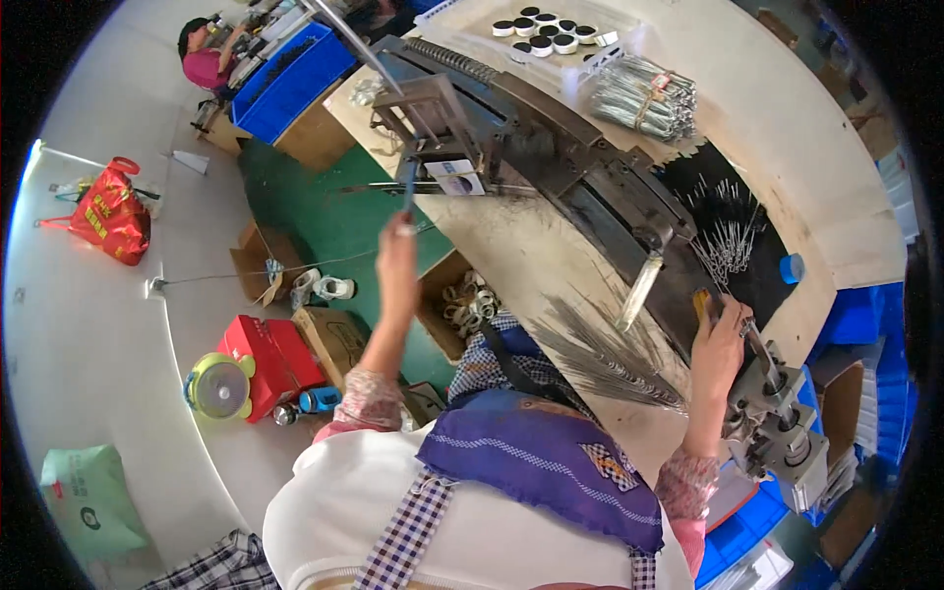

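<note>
My left hand [397, 258] is closed on the lower end of a thin blue lever [409, 185], which hangs beside the metal frame [438, 113] of a dark bench machine [551, 147]. At the machine's near right end, my right hand [720, 342] has its fingers bent together next to a fan of bent metal wires [730, 246]. Something yellow [701, 305] shows at its thumb, a cover or a handle, I cannot tell which. What the right fingertips hold is hidden. Straight thin wires [610, 344] lie spread on the bench between my arms.
A tied wire bundle [644, 98] and a clear tray [472, 29] of black-and-white round pieces stand at the back. A metal clamp-like device [782, 423] sits right of my right hand, near a blue cap [792, 268]. Left below are a carton [454, 305] and a red box [270, 364]. Another person [206, 64] works far left.
</note>
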Available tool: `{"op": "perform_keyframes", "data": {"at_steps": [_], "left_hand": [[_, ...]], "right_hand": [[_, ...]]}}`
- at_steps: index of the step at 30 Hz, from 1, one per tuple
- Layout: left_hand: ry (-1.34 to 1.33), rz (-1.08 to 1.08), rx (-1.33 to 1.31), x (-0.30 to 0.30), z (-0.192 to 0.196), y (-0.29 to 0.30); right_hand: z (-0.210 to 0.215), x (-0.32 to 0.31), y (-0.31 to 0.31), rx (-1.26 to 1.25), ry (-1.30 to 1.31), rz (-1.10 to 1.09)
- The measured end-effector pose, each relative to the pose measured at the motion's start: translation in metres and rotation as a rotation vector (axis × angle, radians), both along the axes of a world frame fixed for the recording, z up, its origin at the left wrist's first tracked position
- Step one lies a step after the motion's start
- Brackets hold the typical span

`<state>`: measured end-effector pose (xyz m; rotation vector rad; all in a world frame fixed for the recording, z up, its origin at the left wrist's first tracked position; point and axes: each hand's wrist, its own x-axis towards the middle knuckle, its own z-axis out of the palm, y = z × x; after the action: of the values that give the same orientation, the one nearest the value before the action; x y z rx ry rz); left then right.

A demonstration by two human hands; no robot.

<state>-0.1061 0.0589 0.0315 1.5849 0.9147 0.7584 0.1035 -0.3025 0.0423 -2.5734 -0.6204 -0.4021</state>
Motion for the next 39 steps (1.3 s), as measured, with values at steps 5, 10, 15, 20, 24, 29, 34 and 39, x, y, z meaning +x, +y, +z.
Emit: {"op": "perform_keyframes", "data": {"at_steps": [5, 10, 15, 20, 24, 29, 34, 39], "left_hand": [[0.033, -0.083, 0.891, 0.045, 0.006, -0.069], [-0.042, -0.351, -0.674, 0.103, -0.024, -0.017], [-0.17, -0.434, -0.732, 0.103, -0.028, -0.023], [-0.219, -0.266, -0.634, 0.123, -0.034, -0.047], [-0.37, -0.102, -0.584, 0.121, -0.02, -0.053], [-0.374, -0.788, -0.549, 0.131, 0.069, -0.171], [0.016, -1.207, -0.973, 0.178, 0.052, -0.239], [-0.128, -0.855, -0.877, 0.175, 0.041, -0.237]], "right_hand": [[-0.031, 0.019, -0.016, -0.011, 0.086, -0.001], [-0.001, -0.022, -0.021, 0.052, 0.25, 0.172], [0.024, -0.06, -0.043, 0.265, 0.483, 0.097], [0.053, -0.062, -0.05, 0.44, 0.519, 0.061], [0.07, -0.056, -0.058, 0.495, 0.446, 0.074], [0.09, -0.067, -0.082, 0.867, 0.515, -0.09], [0.101, -0.068, -0.086, 0.879, 0.416, -0.064], [0.109, -0.056, -0.09, 0.55, 0.239, -0.161]]}}
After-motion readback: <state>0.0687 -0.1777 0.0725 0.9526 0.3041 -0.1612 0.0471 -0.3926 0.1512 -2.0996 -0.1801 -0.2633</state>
